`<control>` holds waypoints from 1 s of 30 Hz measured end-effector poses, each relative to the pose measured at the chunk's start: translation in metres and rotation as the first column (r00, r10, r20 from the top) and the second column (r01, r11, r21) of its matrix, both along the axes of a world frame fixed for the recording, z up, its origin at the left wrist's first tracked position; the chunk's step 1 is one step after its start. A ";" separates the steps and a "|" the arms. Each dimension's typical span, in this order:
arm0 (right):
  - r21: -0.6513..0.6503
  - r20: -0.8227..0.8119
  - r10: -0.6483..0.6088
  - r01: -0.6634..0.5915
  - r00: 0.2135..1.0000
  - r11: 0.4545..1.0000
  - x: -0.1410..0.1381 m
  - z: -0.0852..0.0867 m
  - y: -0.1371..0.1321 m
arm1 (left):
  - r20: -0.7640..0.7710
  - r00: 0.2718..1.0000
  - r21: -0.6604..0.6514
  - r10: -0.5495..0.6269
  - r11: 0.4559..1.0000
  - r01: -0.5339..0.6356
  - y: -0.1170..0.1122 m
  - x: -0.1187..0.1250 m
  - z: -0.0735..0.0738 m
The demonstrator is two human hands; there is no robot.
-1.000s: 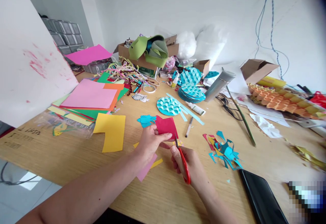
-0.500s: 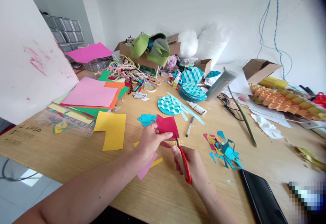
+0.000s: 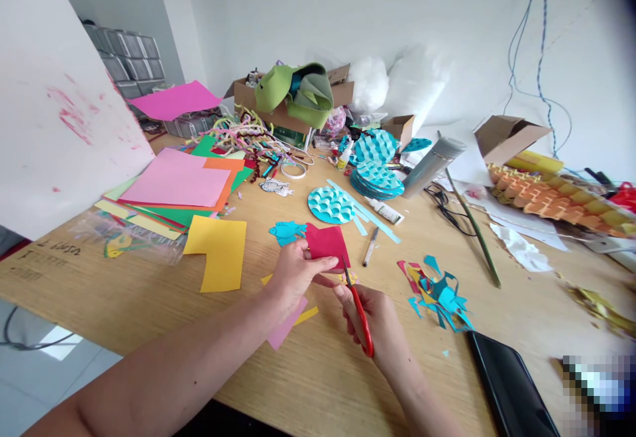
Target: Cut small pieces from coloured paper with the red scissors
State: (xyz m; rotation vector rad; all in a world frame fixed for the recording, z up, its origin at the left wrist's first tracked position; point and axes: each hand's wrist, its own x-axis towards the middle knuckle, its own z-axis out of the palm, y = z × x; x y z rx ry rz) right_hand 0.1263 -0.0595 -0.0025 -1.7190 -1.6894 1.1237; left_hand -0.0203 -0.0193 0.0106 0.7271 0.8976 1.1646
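My left hand (image 3: 293, 275) pinches a piece of red paper (image 3: 326, 243) just above the wooden table (image 3: 149, 304). My right hand (image 3: 380, 324) is closed round red-handled scissors (image 3: 358, 308), whose blades meet the paper's lower right edge. A blue paper fish cut-out (image 3: 287, 231) lies just behind the red paper. A yellow L-shaped sheet (image 3: 218, 251) lies to the left, and a pink scrap (image 3: 285, 328) lies under my left wrist.
A stack of coloured sheets (image 3: 173, 192) lies at the left; blue wave-pattern discs (image 3: 330, 205), a pen (image 3: 368, 246) and a glue tube (image 3: 385, 210) behind. Blue and red offcuts (image 3: 434, 291) lie at the right beside a black tablet (image 3: 507, 384). Boxes and clutter line the back.
The hands, paper and scissors stay almost where they were; the view has shifted slightly.
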 end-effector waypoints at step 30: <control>-0.064 -0.050 0.034 -0.037 0.998 0.997 -0.002 0.006 0.000 | -0.107 0.994 0.000 -0.035 0.999 0.035 0.001 -0.002 -0.005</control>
